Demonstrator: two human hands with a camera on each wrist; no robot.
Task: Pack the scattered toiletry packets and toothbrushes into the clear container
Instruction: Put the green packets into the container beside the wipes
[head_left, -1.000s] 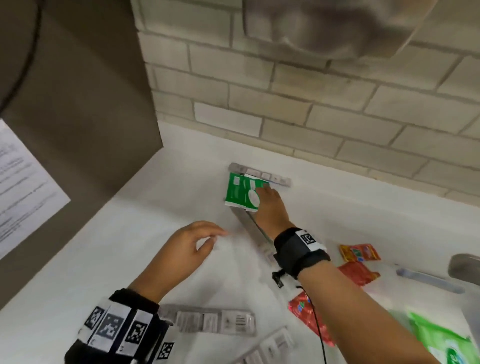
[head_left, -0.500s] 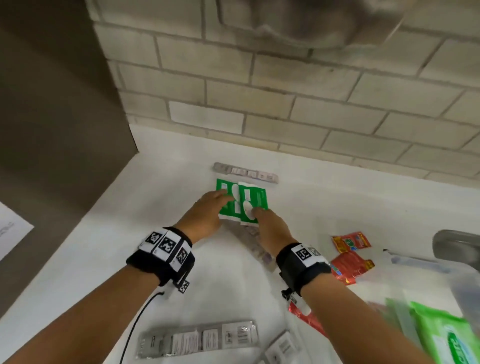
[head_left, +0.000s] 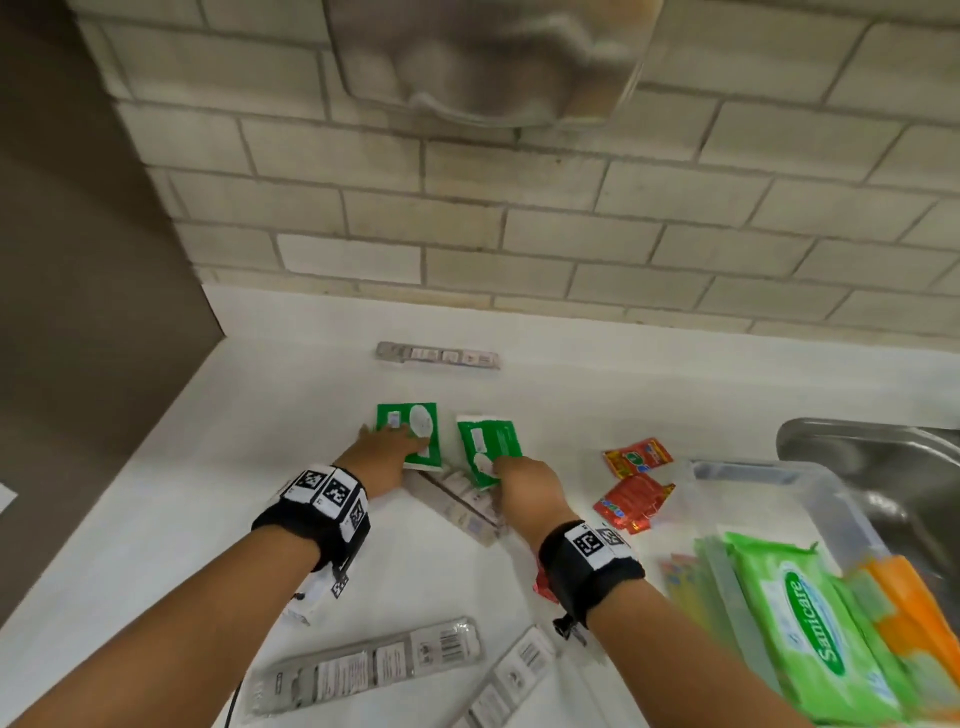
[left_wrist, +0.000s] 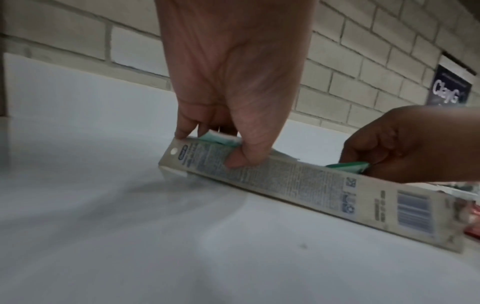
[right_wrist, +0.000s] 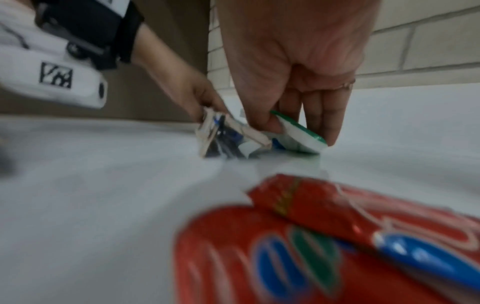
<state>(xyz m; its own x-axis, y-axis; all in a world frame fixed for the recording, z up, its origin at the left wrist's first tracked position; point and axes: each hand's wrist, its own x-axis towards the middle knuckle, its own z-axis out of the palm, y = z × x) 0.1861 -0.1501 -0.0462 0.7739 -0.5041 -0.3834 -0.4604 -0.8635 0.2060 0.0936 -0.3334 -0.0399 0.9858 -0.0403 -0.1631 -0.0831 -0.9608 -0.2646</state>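
Two green packets lie side by side on the white counter (head_left: 208, 519). My left hand (head_left: 387, 449) rests on the left green packet (head_left: 410, 428). In the left wrist view, the left hand (left_wrist: 207, 148) pinches that packet (left_wrist: 221, 137) together with the end of a grey toothbrush pack (left_wrist: 298, 181) lying beneath it. My right hand (head_left: 511, 475) pinches the near edge of the right green packet (head_left: 491, 447) between thumb and fingers, as the right wrist view shows (right_wrist: 298, 131). The clear container (head_left: 769, 478) stands at the right and holds green wipe packs (head_left: 810, 634).
Red sachets (head_left: 636, 457) lie between my right hand and the container, and more lie under my right wrist (right_wrist: 311, 236). Other toothbrush packs lie by the wall (head_left: 439, 356) and near me (head_left: 363, 665). A steel sink (head_left: 883, 452) lies at the far right.
Both hands have drawn back toward me. The two green packets, overlapping before, now lie apart, with the right one carried to the right. The view has tilted toward the container.
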